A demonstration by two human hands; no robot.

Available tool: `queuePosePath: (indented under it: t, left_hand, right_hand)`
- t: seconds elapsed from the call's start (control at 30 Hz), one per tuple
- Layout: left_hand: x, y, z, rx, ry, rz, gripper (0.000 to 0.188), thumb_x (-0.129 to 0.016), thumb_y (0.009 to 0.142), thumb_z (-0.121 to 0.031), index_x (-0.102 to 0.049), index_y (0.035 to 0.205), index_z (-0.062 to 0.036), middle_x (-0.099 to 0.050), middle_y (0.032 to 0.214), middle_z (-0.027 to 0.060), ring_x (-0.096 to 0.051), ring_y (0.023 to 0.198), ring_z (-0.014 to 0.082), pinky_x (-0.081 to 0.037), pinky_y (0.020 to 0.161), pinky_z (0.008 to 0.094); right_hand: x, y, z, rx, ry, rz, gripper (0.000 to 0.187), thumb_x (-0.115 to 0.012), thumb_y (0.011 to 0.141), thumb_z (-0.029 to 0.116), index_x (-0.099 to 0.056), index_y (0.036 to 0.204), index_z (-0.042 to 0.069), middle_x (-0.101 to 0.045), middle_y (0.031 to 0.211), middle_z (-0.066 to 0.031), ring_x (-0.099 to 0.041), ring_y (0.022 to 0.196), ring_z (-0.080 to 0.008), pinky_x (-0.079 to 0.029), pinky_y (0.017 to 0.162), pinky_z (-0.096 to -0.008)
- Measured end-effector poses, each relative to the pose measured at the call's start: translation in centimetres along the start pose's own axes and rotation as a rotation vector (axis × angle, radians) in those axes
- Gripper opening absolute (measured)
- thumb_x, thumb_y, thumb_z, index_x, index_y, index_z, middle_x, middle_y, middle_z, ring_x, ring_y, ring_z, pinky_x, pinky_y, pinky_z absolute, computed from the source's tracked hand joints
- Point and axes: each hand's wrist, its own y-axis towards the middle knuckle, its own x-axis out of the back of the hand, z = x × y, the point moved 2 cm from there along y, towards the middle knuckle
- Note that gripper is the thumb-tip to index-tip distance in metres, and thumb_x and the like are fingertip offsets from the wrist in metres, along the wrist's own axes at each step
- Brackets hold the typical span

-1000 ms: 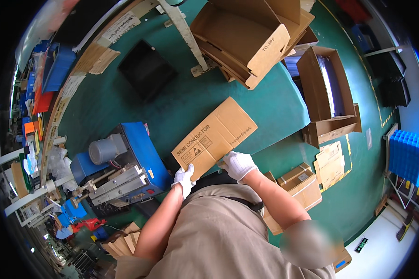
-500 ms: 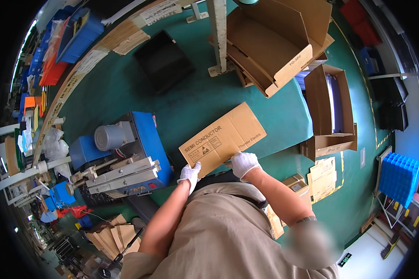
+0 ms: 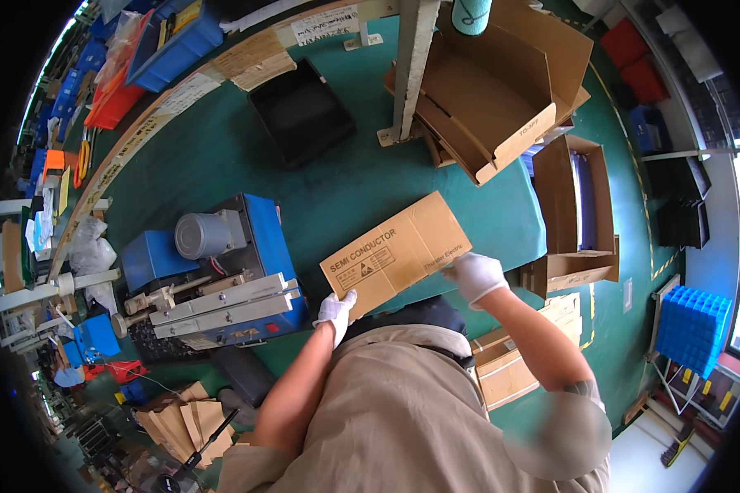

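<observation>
A flat, closed brown cardboard box (image 3: 399, 246) with dark print lies at a slant on the green work table, close in front of me. My left hand (image 3: 335, 311), in a white glove, grips its near left corner with the thumb on top; the other fingers are partly hidden. At the box's near right corner is my right hand (image 3: 478, 278), also in a white glove. It is slightly blurred and its fingertips turn toward the box edge, so I cannot make out whether they hold it.
Left of the box stands a blue machine (image 3: 263, 238) with a grey motor and metal rails. A black tray (image 3: 302, 112) lies farther back. Open cardboard cartons (image 3: 485, 90) stand at the far right beside a metal post (image 3: 411, 70). A second open carton (image 3: 561, 197) is off the table's right edge.
My right hand has moved right along the box's near edge to its right corner. My left hand stays at the left corner. The whole view has shifted slightly.
</observation>
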Motion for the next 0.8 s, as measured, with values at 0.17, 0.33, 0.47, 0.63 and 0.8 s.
queuePosePath:
  t: [0.17,0.33,0.47,0.63,0.8]
  left_hand:
    - [4.2,-1.1,-4.6,0.072,-0.706,0.421,0.03,-0.063,0.099,-0.039,-0.059,0.105,-0.0105,-0.065,0.096,0.0057,-0.065,0.083,0.017,-0.052,0.059,0.0329]
    - [3.1,0.9,-8.2,-0.451,-0.745,0.291,0.06,-0.041,0.106,-0.05,-0.043,0.149,-0.0081,-0.046,0.15,0.018,-0.046,0.137,0.0346,-0.043,0.107,0.0444]
    - [1.3,3.2,-9.1,-0.673,0.78,-0.307,0.073,-0.058,0.098,-0.026,-0.022,0.158,-0.0035,-0.019,0.165,0.0204,-0.018,0.153,0.0367,-0.019,0.124,0.0391]
    - [0.0,7.4,-9.8,-0.475,0.949,-0.329,0.094,-0.062,0.091,-0.049,-0.017,0.158,-0.0006,-0.022,0.163,0.0249,-0.021,0.151,0.0392,-0.02,0.125,0.0412]
    - [-1.8,8.7,-8.7,-0.484,0.955,-0.377,0.096,-0.063,0.088,-0.054,-0.02,0.158,-0.0032,-0.024,0.162,0.0251,-0.023,0.15,0.0407,-0.025,0.122,0.0439]
  right_hand:
    - [-2.6,1.8,-6.0,-0.255,0.679,-0.472,0.036,-0.057,0.102,0.038,-0.071,0.102,0.005,-0.07,0.085,-0.0152,-0.068,0.077,-0.0295,-0.051,0.069,-0.039]
    - [-2.2,2.6,-3.7,-0.317,0.933,-0.336,0.039,-0.057,0.102,0.035,-0.07,0.105,-0.001,-0.072,0.088,-0.0174,-0.07,0.079,-0.0322,-0.053,0.076,-0.0409]
    - [-4.6,3.5,-8.3,-0.451,0.591,-0.426,0.032,-0.062,0.097,0.032,-0.067,0.107,0.002,-0.07,0.101,-0.0221,-0.066,0.09,-0.044,-0.053,0.082,-0.0472]
    - [-5.2,4.5,-12.6,-0.54,0.357,-0.332,0.045,-0.068,0.09,0.03,-0.059,0.126,0.005,-0.06,0.122,-0.0227,-0.059,0.113,-0.0424,-0.05,0.094,-0.0486]
    - [-2.3,5.7,-6.7,-0.158,0.409,-0.412,0.069,-0.076,0.082,0.038,-0.051,0.135,0.001,-0.054,0.136,-0.0214,-0.055,0.121,-0.0414,-0.047,0.1,-0.0497]
